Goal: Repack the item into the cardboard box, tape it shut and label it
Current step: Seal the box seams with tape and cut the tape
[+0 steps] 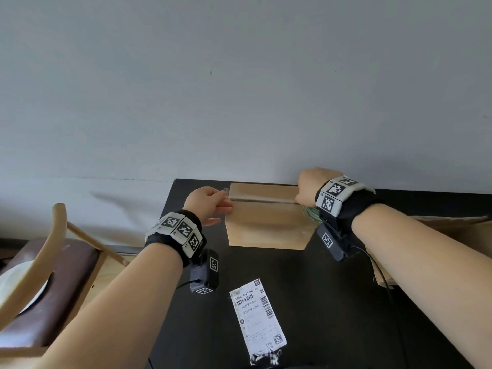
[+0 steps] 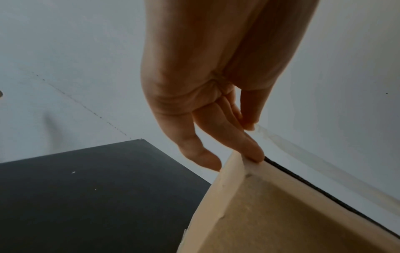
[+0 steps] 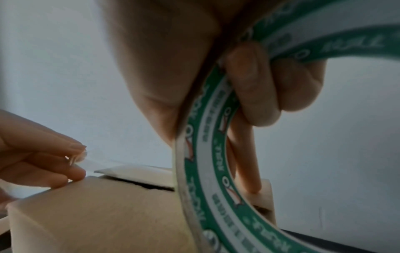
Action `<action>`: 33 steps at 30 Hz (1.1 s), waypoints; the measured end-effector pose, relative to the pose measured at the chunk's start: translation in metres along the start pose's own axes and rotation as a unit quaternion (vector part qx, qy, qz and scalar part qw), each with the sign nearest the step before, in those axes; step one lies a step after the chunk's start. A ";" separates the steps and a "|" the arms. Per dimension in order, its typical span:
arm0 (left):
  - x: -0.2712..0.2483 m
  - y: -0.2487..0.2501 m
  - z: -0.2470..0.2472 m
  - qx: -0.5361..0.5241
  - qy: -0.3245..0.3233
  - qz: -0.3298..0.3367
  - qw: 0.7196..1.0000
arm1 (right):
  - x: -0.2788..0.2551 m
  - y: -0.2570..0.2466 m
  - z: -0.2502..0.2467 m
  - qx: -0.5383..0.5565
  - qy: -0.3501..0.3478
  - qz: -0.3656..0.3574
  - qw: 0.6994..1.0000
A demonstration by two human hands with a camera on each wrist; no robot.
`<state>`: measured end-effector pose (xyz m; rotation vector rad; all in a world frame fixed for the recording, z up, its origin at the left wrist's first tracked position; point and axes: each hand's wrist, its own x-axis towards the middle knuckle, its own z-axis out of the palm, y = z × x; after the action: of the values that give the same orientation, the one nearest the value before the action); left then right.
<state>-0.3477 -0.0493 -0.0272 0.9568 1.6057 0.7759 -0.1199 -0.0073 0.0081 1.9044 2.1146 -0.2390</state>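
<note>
A brown cardboard box (image 1: 266,225) sits at the far edge of the black table (image 1: 319,302), its top flaps closed. A strip of clear tape (image 1: 262,200) stretches over the flap seam between my hands. My left hand (image 1: 213,205) pinches the tape's free end at the box's left edge, thumb against fingertips (image 2: 251,125). My right hand (image 1: 310,187) grips the tape roll (image 3: 207,137), a ring with a green and white printed core, at the box's right edge (image 3: 264,188). A white shipping label (image 1: 257,318) lies flat on the table nearer me.
A wooden chair (image 1: 53,262) with a brown seat stands left of the table. Another piece of cardboard (image 1: 452,227) lies at the right under my forearm. A plain wall (image 1: 239,89) rises directly behind the box.
</note>
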 end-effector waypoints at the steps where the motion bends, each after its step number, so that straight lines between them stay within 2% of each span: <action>1: 0.001 0.000 -0.001 -0.003 -0.003 0.000 1.000 | -0.001 -0.002 -0.001 -0.009 0.005 0.004 1.000; 17: 0.022 -0.013 -0.010 -0.073 -0.019 -0.034 0.997 | 0.005 -0.030 -0.016 -0.060 -0.010 0.037 0.997; 28: 0.026 -0.023 -0.004 -0.064 0.031 -0.006 0.997 | 0.007 -0.036 -0.020 -0.074 -0.027 0.041 0.996; 33: 0.025 -0.026 0.000 -0.025 0.064 0.018 0.997 | 0.006 -0.035 -0.019 -0.070 -0.023 0.037 0.997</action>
<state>-0.3556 -0.0394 -0.0612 0.9177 1.6754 0.9131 -0.1569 0.0007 0.0222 1.8744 1.9712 -0.1150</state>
